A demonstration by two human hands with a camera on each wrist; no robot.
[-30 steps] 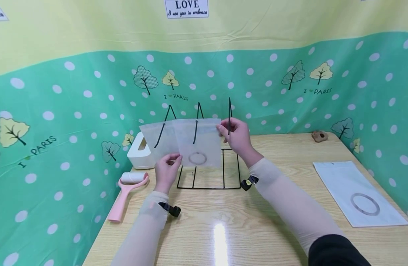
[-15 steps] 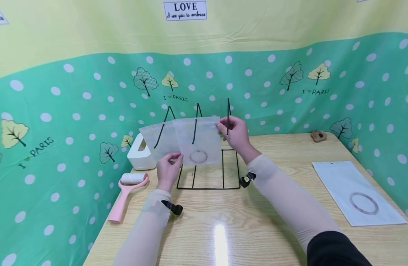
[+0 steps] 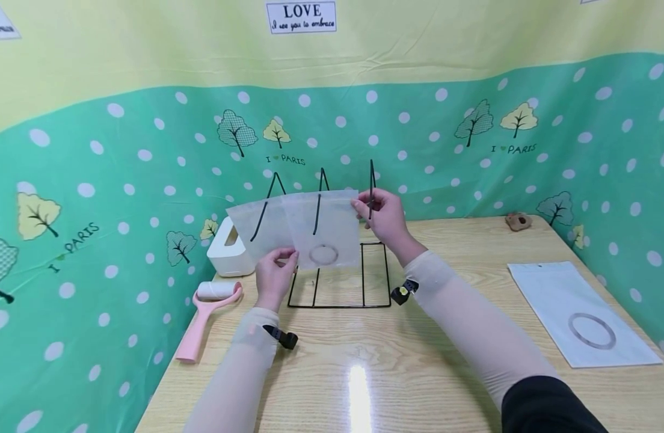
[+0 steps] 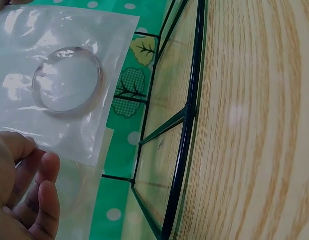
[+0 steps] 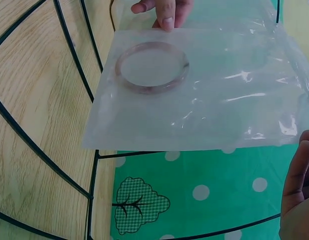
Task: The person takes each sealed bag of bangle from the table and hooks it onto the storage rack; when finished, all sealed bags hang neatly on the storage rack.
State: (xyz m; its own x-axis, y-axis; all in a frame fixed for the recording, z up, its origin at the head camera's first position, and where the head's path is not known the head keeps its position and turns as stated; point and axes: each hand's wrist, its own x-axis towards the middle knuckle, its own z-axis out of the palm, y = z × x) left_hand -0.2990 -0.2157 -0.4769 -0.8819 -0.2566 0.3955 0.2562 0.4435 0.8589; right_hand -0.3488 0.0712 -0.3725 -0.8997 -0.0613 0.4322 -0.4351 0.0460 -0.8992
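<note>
A translucent plastic bag (image 3: 337, 222) with a bangle (image 5: 149, 90) showing through it is held upright at the black wire rack (image 3: 340, 307). My left hand (image 3: 273, 278) pinches the bag's lower left edge between thumb and fingers. At its upper right corner, my right hand (image 3: 385, 219) grips it, next to the rack's right-hand prong. A second translucent bag (image 3: 256, 219) hangs to the left, partly covered by the first. Thin black prongs cross in front of both bags. How the bags sit on the prongs cannot be told.
On the left are a white tissue box (image 3: 224, 255) and a pink lint roller (image 3: 198, 331). A larger pale bag (image 3: 554, 307) with a ring shape on it lies flat at the right. A small brown object (image 3: 519, 221) rests near the back. Patterned cloth (image 3: 429, 114) hangs behind the table.
Both hands keep their hold on the bag. The left hand has moved very slightly to the right and up, and the bag's lower edge has risen a little.
</note>
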